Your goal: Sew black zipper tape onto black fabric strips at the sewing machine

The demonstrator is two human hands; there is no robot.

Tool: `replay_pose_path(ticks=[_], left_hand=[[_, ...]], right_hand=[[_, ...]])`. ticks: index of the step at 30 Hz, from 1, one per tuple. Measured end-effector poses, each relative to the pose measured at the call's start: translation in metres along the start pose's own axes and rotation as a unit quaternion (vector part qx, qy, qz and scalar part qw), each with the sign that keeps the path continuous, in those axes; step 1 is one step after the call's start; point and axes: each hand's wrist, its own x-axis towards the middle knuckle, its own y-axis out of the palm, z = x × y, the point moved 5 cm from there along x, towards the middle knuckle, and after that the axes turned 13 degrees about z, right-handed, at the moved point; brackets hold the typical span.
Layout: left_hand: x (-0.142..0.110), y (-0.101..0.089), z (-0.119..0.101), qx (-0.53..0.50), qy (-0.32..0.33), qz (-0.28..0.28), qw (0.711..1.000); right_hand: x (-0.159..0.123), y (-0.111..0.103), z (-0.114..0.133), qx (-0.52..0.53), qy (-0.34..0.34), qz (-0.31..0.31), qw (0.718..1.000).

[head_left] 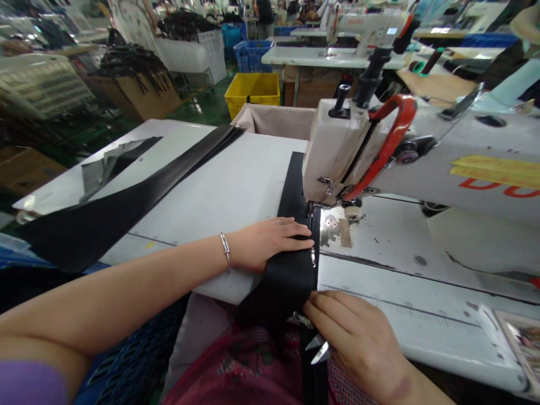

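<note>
My left hand (270, 241) lies flat on a black leather-like strip (291, 281), fingers stretched towards its right edge. The strip runs under the presser foot of a sewing machine (333, 152). Along that edge is what looks like a zipper, with a silver zipper pull (313, 257) just below my left fingertips. My right hand (358, 332) is closed at the table's front edge, pinching the strip's edge. Pointed blades of thread snips (321, 353) stick out from under its palm; their handles are hidden. Another metal pull (301, 319) shows by my right fingertips.
Long black strips (139, 197) lie across the left of the white table (236, 180), beside a smaller grey-black piece (113, 163). A yellow bin (253, 93) stands behind the table. A blue crate (126, 360) is below left. A person (133, 25) stands at the back left.
</note>
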Motion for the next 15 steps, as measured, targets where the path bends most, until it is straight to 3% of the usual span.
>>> replay_pose_path(ticks=[5, 8, 11, 14, 15], left_hand=[[0.008, -0.006, 0.019, 0.000, 0.001, -0.025, 1.000], [0.003, -0.006, 0.014, -0.003, -0.031, -0.033, 0.999], [-0.021, 0.001, -0.013, -0.037, -0.165, -0.113, 0.979], [-0.057, 0.025, -0.055, -0.151, -0.319, -0.219, 0.910], [-0.061, 0.038, -0.073, -0.201, -0.301, -0.201, 0.910]], right_hand=[[0.005, 0.007, -0.014, -0.013, 0.022, 0.016, 1.000], [0.006, 0.011, -0.019, -0.011, 0.057, 0.039, 0.998], [0.005, 0.011, -0.018, -0.006, 0.090, 0.068, 0.994], [0.002, 0.008, -0.012, 0.012, 0.095, 0.102, 0.990], [0.001, 0.008, -0.009, 0.020, 0.091, 0.110, 0.990]])
